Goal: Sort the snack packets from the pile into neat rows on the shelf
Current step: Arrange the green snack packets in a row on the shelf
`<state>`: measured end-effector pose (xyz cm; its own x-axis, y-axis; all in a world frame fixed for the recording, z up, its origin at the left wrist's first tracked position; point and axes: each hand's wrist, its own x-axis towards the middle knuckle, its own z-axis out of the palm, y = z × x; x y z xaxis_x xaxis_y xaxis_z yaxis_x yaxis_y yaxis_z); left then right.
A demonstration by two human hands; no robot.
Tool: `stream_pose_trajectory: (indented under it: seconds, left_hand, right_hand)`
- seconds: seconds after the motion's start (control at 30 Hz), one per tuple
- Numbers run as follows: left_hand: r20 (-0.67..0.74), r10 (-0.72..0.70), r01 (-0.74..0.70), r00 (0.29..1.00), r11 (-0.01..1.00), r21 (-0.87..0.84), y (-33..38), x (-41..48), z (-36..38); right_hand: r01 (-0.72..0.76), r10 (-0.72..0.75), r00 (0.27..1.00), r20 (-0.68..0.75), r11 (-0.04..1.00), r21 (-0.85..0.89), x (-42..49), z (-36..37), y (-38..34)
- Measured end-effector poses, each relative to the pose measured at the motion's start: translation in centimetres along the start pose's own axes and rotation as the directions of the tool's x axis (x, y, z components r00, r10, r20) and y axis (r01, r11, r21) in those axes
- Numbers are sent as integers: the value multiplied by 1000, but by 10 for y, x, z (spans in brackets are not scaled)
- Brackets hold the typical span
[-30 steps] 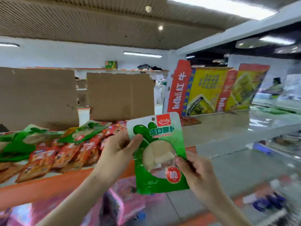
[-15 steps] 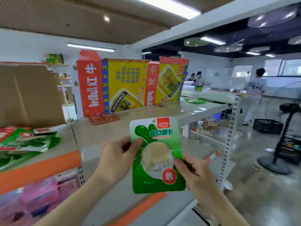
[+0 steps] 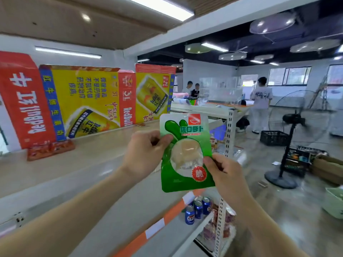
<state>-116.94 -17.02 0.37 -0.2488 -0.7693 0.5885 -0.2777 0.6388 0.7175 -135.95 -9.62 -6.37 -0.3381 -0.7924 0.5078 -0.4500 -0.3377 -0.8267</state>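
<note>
A long pale shelf (image 3: 78, 169) runs away to the left. Flattened Red Bull cartons (image 3: 83, 101) stand along its back edge, with red snack packets (image 3: 51, 149) lying just before them.

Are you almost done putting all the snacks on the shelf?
Not nearly. One flat red packet already lies on the beige shelf top by the cartons. The left hand and right hand hold a green pouch with a clear window above it, not yet placed. No rows show, and the pile is out of view.
</note>
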Motion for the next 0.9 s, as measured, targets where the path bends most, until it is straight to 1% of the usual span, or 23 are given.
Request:
stream_pose_trajectory:
  seconds: [0.1,0.2,0.27,0.37,0.47,0.7,0.9]
  left_hand:
    - [13,50,-50,999,999,-9,-1,31,15]
    - [-5,86,-86,996,996,10,-11,66,30]
    - [-30,56,-56,998,998,-2,-17,92,38]
    - [-51,-16,14,999,999,-46,-28,133,46]
    - [-59,-18,15,998,999,-40,-41,175,49]
    - [-55,43,-41,998,998,37,-81,252,57]
    - [-56,8,-5,998,998,57,-120,292,64]
  right_hand:
    - [4,-5,1000,-15,998,-61,35,-8,10]
    - [64,-71,997,-40,985,-157,74,-12,21]
    - [87,-100,993,-59,979,-185,104,-13,29]
    - [129,-139,990,-30,966,-223,150,-8,37]
    - [139,-146,989,-11,957,-254,195,-1,44]
    - [175,-170,985,40,958,-229,280,27,84]
    - [170,-150,980,133,973,-156,337,50,120]
